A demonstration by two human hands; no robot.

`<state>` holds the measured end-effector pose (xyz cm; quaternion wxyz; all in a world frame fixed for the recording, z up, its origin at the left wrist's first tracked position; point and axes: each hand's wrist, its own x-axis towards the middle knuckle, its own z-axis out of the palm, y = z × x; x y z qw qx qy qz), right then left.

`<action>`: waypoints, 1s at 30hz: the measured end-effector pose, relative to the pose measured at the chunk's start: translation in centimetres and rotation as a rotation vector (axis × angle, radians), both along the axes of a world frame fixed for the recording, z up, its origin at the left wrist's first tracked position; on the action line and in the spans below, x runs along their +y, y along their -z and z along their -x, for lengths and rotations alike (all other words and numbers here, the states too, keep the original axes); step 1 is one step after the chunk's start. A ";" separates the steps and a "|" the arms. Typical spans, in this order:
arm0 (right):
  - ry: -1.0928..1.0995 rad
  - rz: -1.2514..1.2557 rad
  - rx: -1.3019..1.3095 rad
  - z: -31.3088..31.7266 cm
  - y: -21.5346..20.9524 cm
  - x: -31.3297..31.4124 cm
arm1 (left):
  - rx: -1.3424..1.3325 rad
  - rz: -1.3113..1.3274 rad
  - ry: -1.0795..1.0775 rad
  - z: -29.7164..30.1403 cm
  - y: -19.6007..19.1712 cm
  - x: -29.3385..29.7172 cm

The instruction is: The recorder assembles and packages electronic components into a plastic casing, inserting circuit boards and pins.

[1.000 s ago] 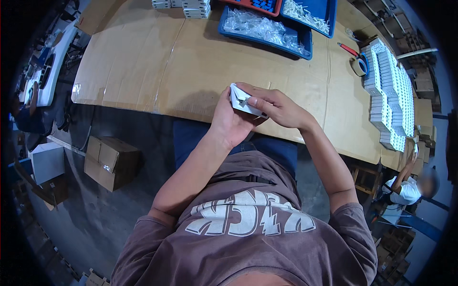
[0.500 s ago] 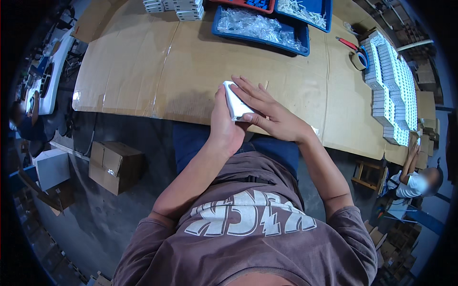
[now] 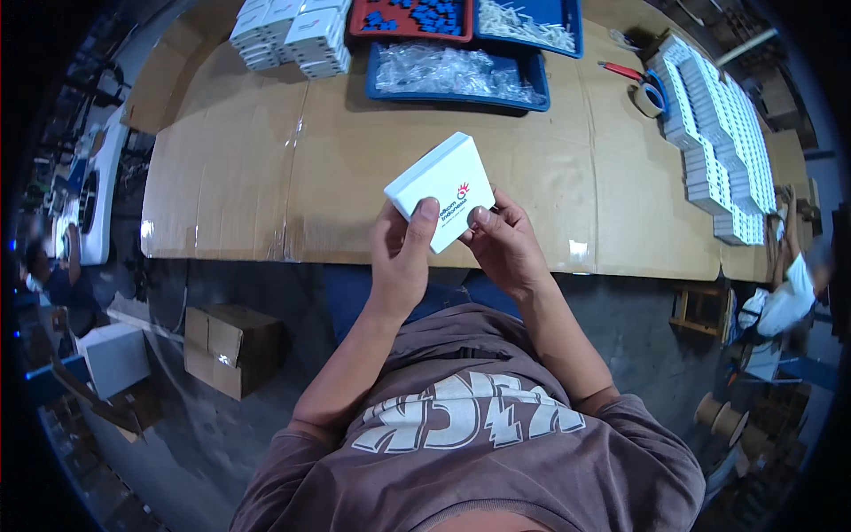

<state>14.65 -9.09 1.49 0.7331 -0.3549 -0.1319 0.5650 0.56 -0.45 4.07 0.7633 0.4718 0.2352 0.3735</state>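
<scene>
A flat, square white plastic box (image 3: 443, 173) with a small red and black print on its face is held up over the near edge of the table, tilted. My left hand (image 3: 402, 257) grips its lower left side, thumb lying on the printed face. My right hand (image 3: 512, 251) pinches the lower right edge, its thumb at the print and its fingers behind. The box's back and most of the fingers behind it are hidden.
Cardboard covers the table (image 3: 355, 177). At the back stand a blue tray (image 3: 461, 100) of clear plastic bags, a red tray (image 3: 410, 35) of blue parts and another blue tray (image 3: 581, 27) of white pieces. White boxes are stacked left (image 3: 315, 35) and right (image 3: 731, 142), near a tape roll (image 3: 649, 100).
The box has turned so that its printed face shows. My right hand has moved from lying across the box to pinching its lower right edge. The head view has shifted slightly.
</scene>
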 end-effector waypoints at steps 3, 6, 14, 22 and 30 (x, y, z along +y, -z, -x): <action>0.023 -0.083 0.070 -0.9 -0.3 0.0 | 0.034 -0.185 -0.072 0.2 -0.7 0.4; 0.076 -0.095 0.008 -1.3 -1.7 0.0 | 0.144 -0.308 -0.054 0.4 -1.1 1.5; 0.179 -0.151 -0.688 -0.8 -2.5 0.2 | 0.342 -0.511 0.122 2.4 -1.2 4.1; 0.135 -0.175 -0.446 -1.2 -3.1 -0.5 | 0.137 -0.538 0.008 1.7 -1.7 3.1; 0.070 -0.340 -0.744 -1.4 -5.1 -0.5 | 0.036 -0.625 0.071 2.7 -3.6 3.5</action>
